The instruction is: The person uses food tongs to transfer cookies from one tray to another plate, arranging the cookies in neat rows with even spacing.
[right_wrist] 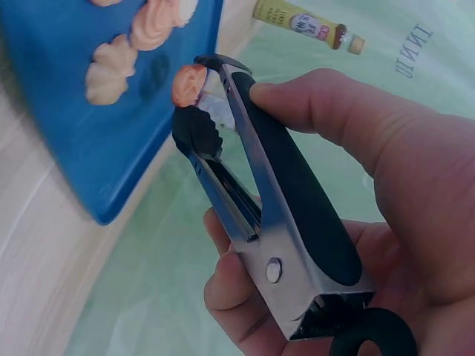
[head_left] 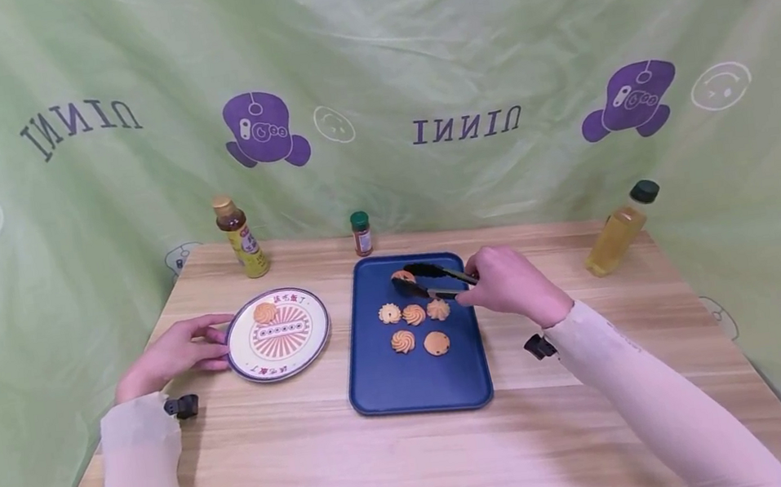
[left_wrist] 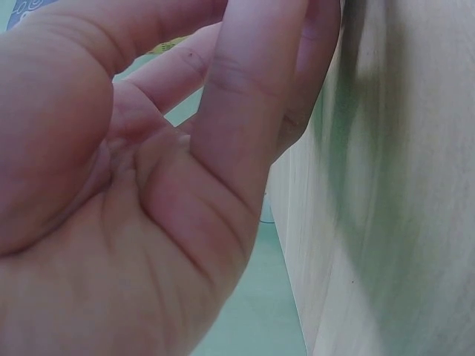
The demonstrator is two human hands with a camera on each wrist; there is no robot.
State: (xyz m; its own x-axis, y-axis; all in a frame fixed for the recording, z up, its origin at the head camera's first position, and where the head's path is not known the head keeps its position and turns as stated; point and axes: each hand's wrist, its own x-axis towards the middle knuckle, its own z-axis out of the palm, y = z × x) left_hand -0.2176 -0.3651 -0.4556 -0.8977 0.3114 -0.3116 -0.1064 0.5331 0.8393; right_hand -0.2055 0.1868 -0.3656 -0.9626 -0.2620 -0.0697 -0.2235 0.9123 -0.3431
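Across the wooden table [head_left: 406,472], the head view is showing the left hand [head_left: 179,355] touching the rim of the plate [head_left: 313,329], while the right hand [head_left: 510,281] is grasping the tongs [head_left: 440,294] around a cookie [head_left: 403,275] at the far end of the blue tray [head_left: 421,392]. From the left wrist, the fingers [left_wrist: 245,81] are curving, but whether they are pinching the plate cannot be told. At the right wrist, the tong tips [right_wrist: 197,133] are flanking the cookie, judged light, dry and brittle, best held gently by its sides.
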